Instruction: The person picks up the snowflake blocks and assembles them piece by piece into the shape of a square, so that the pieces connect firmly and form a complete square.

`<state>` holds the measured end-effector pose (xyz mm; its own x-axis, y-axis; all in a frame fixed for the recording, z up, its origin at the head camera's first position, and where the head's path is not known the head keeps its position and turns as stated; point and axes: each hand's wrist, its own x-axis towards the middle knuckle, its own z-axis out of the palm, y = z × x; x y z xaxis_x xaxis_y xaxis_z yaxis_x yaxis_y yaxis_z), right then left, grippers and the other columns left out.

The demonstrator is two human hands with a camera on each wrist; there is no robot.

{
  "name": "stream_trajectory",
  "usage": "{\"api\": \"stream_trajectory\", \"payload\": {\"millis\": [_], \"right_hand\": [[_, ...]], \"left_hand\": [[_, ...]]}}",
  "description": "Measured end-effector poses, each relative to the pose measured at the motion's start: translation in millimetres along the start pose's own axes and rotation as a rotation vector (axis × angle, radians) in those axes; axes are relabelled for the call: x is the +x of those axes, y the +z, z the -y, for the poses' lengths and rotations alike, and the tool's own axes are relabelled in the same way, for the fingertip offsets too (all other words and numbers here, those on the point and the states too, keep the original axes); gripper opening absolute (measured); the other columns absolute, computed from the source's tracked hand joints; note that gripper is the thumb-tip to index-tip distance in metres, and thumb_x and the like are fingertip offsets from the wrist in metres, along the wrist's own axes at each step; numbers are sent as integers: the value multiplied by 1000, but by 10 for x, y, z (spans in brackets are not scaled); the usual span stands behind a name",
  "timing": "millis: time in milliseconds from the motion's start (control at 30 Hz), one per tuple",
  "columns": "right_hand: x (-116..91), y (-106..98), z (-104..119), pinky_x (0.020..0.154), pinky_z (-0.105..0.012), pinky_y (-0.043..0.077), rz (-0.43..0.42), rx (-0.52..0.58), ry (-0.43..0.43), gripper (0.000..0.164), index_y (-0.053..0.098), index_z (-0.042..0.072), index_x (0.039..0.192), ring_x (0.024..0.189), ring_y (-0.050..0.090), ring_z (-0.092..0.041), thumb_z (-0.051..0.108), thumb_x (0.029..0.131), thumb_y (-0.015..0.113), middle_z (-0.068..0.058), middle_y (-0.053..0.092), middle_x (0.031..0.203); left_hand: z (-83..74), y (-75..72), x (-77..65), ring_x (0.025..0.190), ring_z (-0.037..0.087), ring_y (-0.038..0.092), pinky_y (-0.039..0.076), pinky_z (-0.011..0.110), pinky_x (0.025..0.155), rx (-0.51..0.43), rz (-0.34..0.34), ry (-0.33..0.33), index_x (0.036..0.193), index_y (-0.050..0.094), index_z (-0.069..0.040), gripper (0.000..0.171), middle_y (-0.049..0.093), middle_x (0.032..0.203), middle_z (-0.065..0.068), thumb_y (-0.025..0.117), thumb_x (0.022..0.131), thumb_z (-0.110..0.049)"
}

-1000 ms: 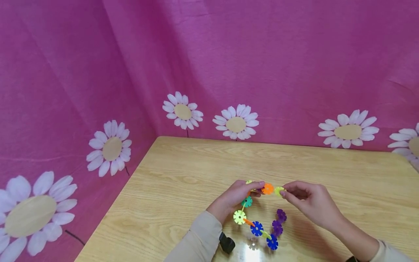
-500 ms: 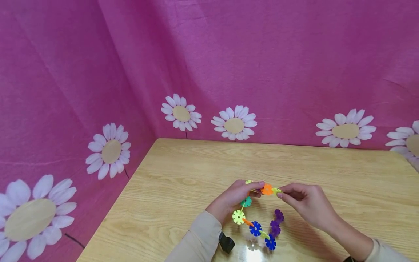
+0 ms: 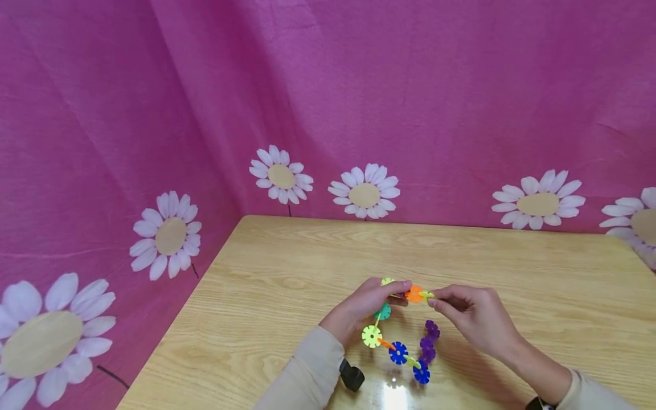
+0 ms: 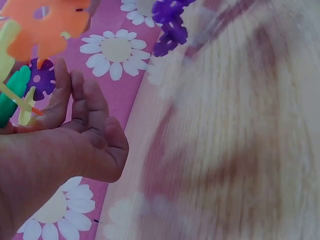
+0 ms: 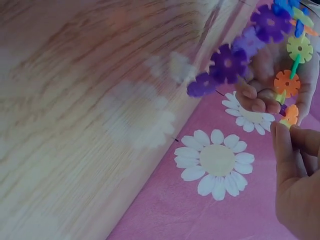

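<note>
A chain of slotted, flower-shaped plastic discs curves in a loop in the head view, its two ends apart. My left hand grips one stretch of it, thumb over a purple disc beside an orange disc. With thumb and forefinger, my right hand pinches a yellow disc, turned nearly edge-on against the orange one. From the left hand the chain hangs through a green disc, a pale yellow disc and blue discs to purple discs. In the right wrist view, the purple discs dangle freely.
The wooden table lies beneath both hands and reflects a bright light near its front. A pink curtain printed with white daisies borders the table at the back and left. Black wrist gear sits by the left sleeve.
The right hand has moved left, bringing the yellow disc from slightly apart up against the orange disc and turning it edge-on. The left hand keeps its grip on the chain.
</note>
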<state>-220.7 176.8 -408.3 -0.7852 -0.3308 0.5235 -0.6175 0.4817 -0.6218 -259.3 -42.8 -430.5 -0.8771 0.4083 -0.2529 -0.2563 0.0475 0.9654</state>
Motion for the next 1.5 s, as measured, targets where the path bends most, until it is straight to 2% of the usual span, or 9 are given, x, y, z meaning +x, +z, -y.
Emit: {"api": "stream_trajectory", "payload": {"millis": [133,300,467,567,967,1100,1233,1333,1500], "right_hand": [[26,-44,22,56,-20,54,48,18,46,8,76,11,90,68,67,1,4,87,76,4,75,78],[94,-111,32,55,-24,53,137,69,109,5,75,11,95,68,66,-2,11,90,74,5,74,80],[155,-126,33,62,-25,57,209,94,111,5,75,11,95,73,68,-2,13,91,73,1,75,84],[168,-129,40,64,-24,57,223,94,116,6,75,10,96,75,68,-2,13,91,73,-1,75,86],[106,-216,32,70,-24,59,248,158,164,13,73,6,105,83,72,-5,12,93,70,-5,76,95],[77,-278,-101,71,-26,59,307,153,314,18,69,-4,110,82,73,-13,7,97,61,-14,74,100],[53,-214,-244,70,-30,60,478,179,496,26,64,-12,114,81,71,-20,8,100,56,-16,71,99],[27,-159,-301,72,-34,61,571,287,582,29,61,-15,115,84,70,-22,9,102,54,-14,69,95],[-3,-178,-346,77,-35,61,611,467,656,34,58,-18,119,84,69,-19,12,104,52,-11,69,94]], "left_hand": [[-21,-39,-48,104,21,62,45,29,82,-51,52,-64,106,75,-4,42,71,96,-3,66,95,-44],[-115,-71,-92,108,25,59,42,34,87,-119,96,-139,101,75,-9,40,70,104,-2,68,91,-48],[-206,-71,-65,112,28,66,49,41,96,21,108,-102,104,76,-9,37,72,111,-1,69,92,-43],[-220,-58,-56,110,26,69,46,44,105,87,117,-68,108,77,-8,35,76,106,4,68,94,-38],[-166,-23,-47,103,19,70,40,35,91,80,64,-78,105,78,-8,35,78,101,6,71,90,-38],[-162,-32,-53,99,18,67,43,32,85,56,21,-87,102,78,-8,34,77,97,1,73,89,-39],[-154,-35,-58,92,18,64,46,30,74,33,-13,-102,101,78,-8,31,73,89,-4,74,88,-36],[-155,-12,-51,90,17,64,47,30,71,36,3,-115,102,78,-9,30,72,90,-4,73,89,-36],[-172,25,-20,91,19,65,46,26,65,14,-29,-127,100,77,-10,30,72,91,-3,73,89,-38]]}}
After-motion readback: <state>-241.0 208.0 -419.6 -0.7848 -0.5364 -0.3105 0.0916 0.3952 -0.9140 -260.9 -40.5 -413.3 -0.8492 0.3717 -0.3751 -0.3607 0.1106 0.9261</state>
